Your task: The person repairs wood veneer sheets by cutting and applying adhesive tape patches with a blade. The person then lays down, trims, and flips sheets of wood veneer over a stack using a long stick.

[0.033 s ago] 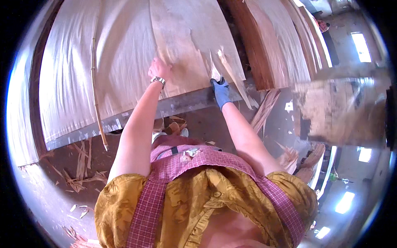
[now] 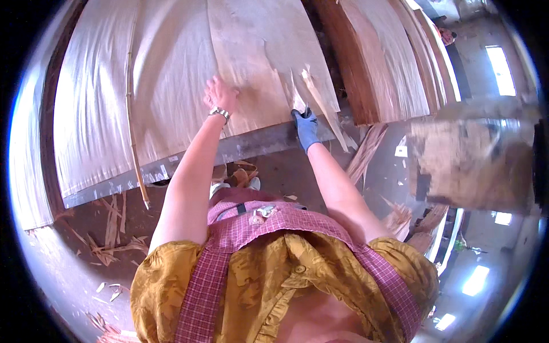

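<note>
Now the right hand (image 2: pixel 305 127), in a blue glove, pinches a torn strip (image 2: pixel 315 94) at the near edge of the thin wood sheet (image 2: pixel 251 51). The bare left hand (image 2: pixel 219 95) lies open and flat on the sheet, just left of the tear. I think pressing down firmly and pulling slowly keeps the sheet from ripping further.

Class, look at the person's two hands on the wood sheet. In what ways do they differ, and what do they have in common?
The left hand is bare with a wristwatch; the right hand wears a blue glove. The left hand lies further in, flat on the pale wood sheet; the right hand is at the sheet's near edge, by a torn strip. The left fingers are spread; the right hand is curled closed. Both reach forward onto the same sheet.
</note>
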### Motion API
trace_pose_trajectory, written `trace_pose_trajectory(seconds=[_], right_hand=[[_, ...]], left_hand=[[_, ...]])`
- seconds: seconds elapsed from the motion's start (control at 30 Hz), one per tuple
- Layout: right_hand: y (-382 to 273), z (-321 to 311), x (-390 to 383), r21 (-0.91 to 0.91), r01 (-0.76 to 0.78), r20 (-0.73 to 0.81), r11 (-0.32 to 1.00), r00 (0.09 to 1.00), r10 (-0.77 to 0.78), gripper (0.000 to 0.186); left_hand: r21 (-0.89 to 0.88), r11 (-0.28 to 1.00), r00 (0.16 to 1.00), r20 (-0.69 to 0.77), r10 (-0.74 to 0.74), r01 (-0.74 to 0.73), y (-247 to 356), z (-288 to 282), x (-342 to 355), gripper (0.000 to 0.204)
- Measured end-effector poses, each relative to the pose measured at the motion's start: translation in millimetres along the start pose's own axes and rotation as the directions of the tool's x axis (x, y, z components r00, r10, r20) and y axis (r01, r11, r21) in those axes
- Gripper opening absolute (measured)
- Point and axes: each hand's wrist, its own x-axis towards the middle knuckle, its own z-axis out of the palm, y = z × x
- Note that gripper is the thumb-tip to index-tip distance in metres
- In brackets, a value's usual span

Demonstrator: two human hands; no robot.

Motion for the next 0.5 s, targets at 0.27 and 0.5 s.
trace_pose_trajectory(seconds=[0.27,0.5], right_hand=[[9.4,-44.1,-30.2,0.27,0.033,-0.215,0.962,0.976,0.027,0.052],[-182.2,82.1,0.8,0.271,-0.067,0.416,0.96,0.908,-0.055,0.037]], left_hand=[[0.314,0.43,0.457,0.016,0.889,-0.847,-6.5,-3.7,90.1,0.058],[0.306,0.587,0.587,-0.1,0.803,-0.75,9.0,-31.4,202.1,0.048]])
